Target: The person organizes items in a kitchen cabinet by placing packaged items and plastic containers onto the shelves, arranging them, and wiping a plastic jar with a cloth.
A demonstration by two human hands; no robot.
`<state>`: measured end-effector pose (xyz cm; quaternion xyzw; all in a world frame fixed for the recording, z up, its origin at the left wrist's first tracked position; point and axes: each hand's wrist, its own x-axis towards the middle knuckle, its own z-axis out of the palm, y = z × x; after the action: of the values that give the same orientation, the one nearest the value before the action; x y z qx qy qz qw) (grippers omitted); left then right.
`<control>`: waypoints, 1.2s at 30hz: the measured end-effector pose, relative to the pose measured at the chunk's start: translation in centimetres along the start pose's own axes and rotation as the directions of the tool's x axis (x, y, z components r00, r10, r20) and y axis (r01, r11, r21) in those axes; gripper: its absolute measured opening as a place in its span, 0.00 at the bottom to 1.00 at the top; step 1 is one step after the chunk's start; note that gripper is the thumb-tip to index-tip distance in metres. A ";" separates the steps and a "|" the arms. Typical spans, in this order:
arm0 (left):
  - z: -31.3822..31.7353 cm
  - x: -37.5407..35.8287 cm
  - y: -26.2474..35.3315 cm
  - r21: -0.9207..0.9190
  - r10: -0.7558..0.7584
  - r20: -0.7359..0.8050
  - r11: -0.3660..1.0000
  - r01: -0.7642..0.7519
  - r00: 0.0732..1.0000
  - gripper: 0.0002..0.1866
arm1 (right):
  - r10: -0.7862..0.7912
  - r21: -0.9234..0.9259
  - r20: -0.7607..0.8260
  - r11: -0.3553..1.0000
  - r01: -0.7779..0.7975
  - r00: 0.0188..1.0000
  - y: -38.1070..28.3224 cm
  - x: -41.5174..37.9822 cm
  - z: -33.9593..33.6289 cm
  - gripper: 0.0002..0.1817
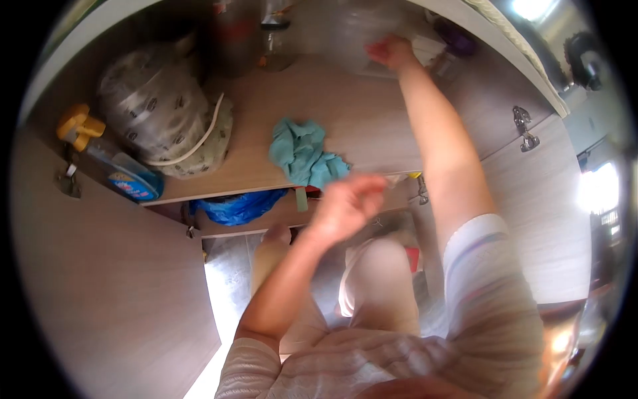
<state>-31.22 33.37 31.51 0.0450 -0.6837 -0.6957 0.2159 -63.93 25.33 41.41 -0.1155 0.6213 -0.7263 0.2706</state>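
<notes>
My right hand [392,52] reaches to the back right of a wooden cabinet shelf [252,100], beside a blurred clear plastic item [352,40]. Its fingers are curled, and whether they hold anything is too blurred to tell. In front of the shelf edge, my left hand [349,206] is raised with its fingers bent and smeared by motion. Just beyond it, a crumpled teal cloth [306,153] lies on the shelf near the front edge.
A plastic-wrapped appliance [159,106] and a blue spray bottle [129,176] with yellow head stand at the left. Bottles [272,40] stand at the back. Below are a blue bag [239,207] and my legs. Open doors [106,266] flank the cabinet.
</notes>
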 end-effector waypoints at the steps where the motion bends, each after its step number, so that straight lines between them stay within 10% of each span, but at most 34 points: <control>1: -1.3 1.0 2.7 -0.149 -0.031 -0.118 0.989 0.014 0.993 0.12 | -0.009 0.007 -0.015 1.000 0.009 1.000 0.0 -0.2 0.0 0.11; 15: -11.6 24.8 2.7 -0.077 -0.078 -0.324 0.995 0.056 0.943 0.33 | -0.052 -0.035 0.042 0.998 0.054 0.998 0.3 -0.6 -1.5 0.15; 19: -11.3 25.6 2.4 -0.043 -0.056 -0.303 0.998 0.045 0.951 0.34 | -0.081 -0.126 0.159 0.987 0.101 0.984 3.2 -1.0 -4.9 0.15; 26: -11.7 25.7 3.0 -0.048 -0.064 -0.325 0.998 0.051 0.944 0.32 | 0.087 -0.142 -0.169 0.984 -0.112 0.982 7.3 1.1 -13.3 0.16; 36: -12.7 26.1 3.9 -0.074 -0.110 -0.352 0.993 0.089 0.930 0.23 | 0.095 -0.178 -0.062 0.978 -0.104 0.994 7.0 1.6 -13.1 0.40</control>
<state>-49.33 12.20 40.62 0.1985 -0.6103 -0.7052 0.3015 -70.17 34.92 31.74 -0.0893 0.6966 -0.6551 0.2784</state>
